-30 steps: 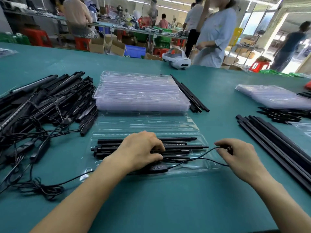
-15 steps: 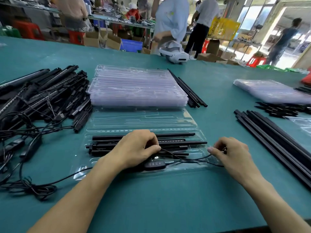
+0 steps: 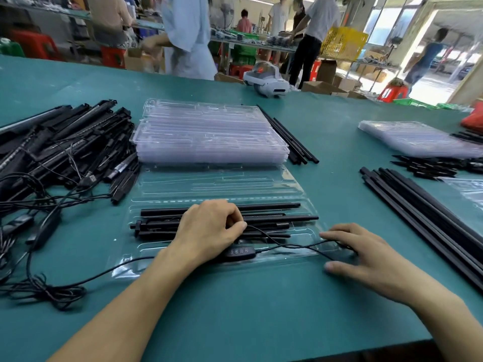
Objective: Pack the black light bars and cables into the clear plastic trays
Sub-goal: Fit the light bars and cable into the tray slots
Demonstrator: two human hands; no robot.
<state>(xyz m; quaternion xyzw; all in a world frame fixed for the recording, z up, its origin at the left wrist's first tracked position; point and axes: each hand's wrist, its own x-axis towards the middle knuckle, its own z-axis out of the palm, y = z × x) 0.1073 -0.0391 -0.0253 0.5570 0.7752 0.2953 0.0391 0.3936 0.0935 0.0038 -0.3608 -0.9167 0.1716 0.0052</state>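
An open clear plastic tray (image 3: 308, 205) lies in front of me on the green table. Several black light bars (image 3: 274, 219) lie side by side in its near half. My left hand (image 3: 209, 228) rests on the bars, fingers curled, pinching the thin black cable (image 3: 287, 247). A black inline controller (image 3: 239, 252) sits just under that hand at the tray's front edge. My right hand (image 3: 366, 259) lies flat at the tray's right corner, fingers spread over the cable's end.
A stack of closed clear trays (image 3: 209, 137) sits behind the open one. A heap of light bars and tangled cables (image 3: 60, 158) fills the left. Long black bars (image 3: 431, 218) lie at the right, another tray stack (image 3: 418, 138) beyond. People stand past the table's far edge.
My right hand has opened from a pinch on the cable's end and now lies flat over it near the tray's corner. My left hand stays on the bars. The camera has tilted slightly.
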